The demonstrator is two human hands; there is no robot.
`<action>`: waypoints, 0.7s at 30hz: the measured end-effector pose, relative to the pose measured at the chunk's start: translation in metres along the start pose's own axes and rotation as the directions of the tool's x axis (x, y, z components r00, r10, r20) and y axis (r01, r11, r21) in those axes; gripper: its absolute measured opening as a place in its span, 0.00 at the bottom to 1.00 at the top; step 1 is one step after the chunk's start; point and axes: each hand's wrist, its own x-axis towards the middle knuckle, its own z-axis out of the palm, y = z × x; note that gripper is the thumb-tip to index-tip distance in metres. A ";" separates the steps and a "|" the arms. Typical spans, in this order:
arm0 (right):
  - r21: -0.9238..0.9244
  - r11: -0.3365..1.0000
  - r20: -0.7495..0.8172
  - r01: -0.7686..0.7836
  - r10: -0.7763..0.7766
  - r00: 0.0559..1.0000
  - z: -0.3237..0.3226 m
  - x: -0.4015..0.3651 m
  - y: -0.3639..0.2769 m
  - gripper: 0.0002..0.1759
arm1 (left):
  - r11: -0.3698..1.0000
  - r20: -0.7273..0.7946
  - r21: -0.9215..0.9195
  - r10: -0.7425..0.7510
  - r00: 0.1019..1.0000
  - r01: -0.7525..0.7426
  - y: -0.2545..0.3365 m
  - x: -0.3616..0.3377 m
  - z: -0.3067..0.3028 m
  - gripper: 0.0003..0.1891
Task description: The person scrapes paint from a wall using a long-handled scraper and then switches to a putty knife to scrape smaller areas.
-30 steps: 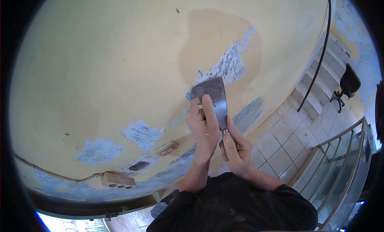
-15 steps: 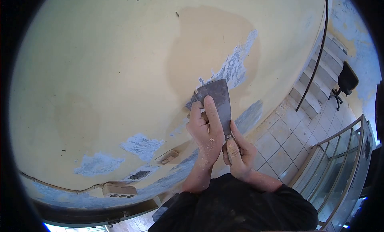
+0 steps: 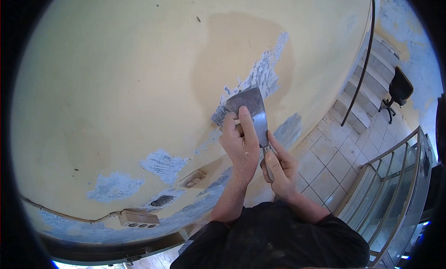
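A wide metal putty knife (image 3: 254, 102) points up in front of the yellow wall (image 3: 130, 69). Its handle is gripped by my right hand (image 3: 282, 172), the thumb lying along it. My left hand (image 3: 242, 150) pinches the blade near its left edge, thumb flat on the face toward me and fingers curled at the side. The blade's top edge overlaps a scraped blue-grey patch (image 3: 265, 75) of the wall, within a darker, damp-looking area (image 3: 223, 41). Pale crumbs of paint cling to my left wrist and forearm.
More scraped patches (image 3: 115, 187) mark the lower wall, near a socket (image 3: 193, 179) and a socket box (image 3: 138, 219) with a cable. On the right are tiled steps (image 3: 367, 85), a dark handrail (image 3: 362, 76), an office chair (image 3: 399, 87) and a glass-panelled metal frame (image 3: 392, 185).
The blade has tilted a little and now catches light, while both hands keep their hold. The crumbs at its left corner no longer show. My view has shifted slightly.
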 end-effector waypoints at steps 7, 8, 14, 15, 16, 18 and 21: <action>-0.155 0.988 -0.020 -0.026 0.023 1.000 -0.007 0.004 -0.011 0.27 | 0.999 -0.006 -0.028 -0.045 0.999 0.045 -0.004 -0.003 0.003 0.15; -0.156 0.988 -0.018 -0.024 0.022 1.000 -0.008 0.006 -0.012 0.27 | 0.999 -0.008 -0.029 -0.043 0.999 0.043 -0.004 -0.002 0.006 0.15; -0.288 0.955 0.017 0.064 -0.062 0.998 -0.015 0.008 -0.017 0.27 | 0.993 -0.027 -0.100 -0.068 0.997 0.065 -0.007 -0.003 0.010 0.15; -0.325 0.943 0.026 0.074 -0.069 0.997 -0.015 0.008 -0.019 0.27 | 0.992 -0.024 -0.106 -0.068 0.997 0.065 -0.007 -0.004 0.010 0.15; -0.361 0.929 0.037 0.086 -0.078 0.996 -0.016 0.008 -0.021 0.27 | 0.992 -0.022 -0.112 -0.066 0.998 0.063 -0.006 -0.005 0.009 0.15; -0.343 0.937 0.045 0.071 -0.059 0.997 -0.022 0.008 -0.021 0.27 | 0.991 -0.031 -0.116 -0.075 0.997 0.071 -0.004 -0.007 0.013 0.14; -0.373 0.921 0.065 0.109 -0.092 0.994 -0.023 0.011 -0.020 0.27 | 0.990 -0.024 -0.118 -0.082 0.996 0.078 -0.004 -0.005 0.012 0.14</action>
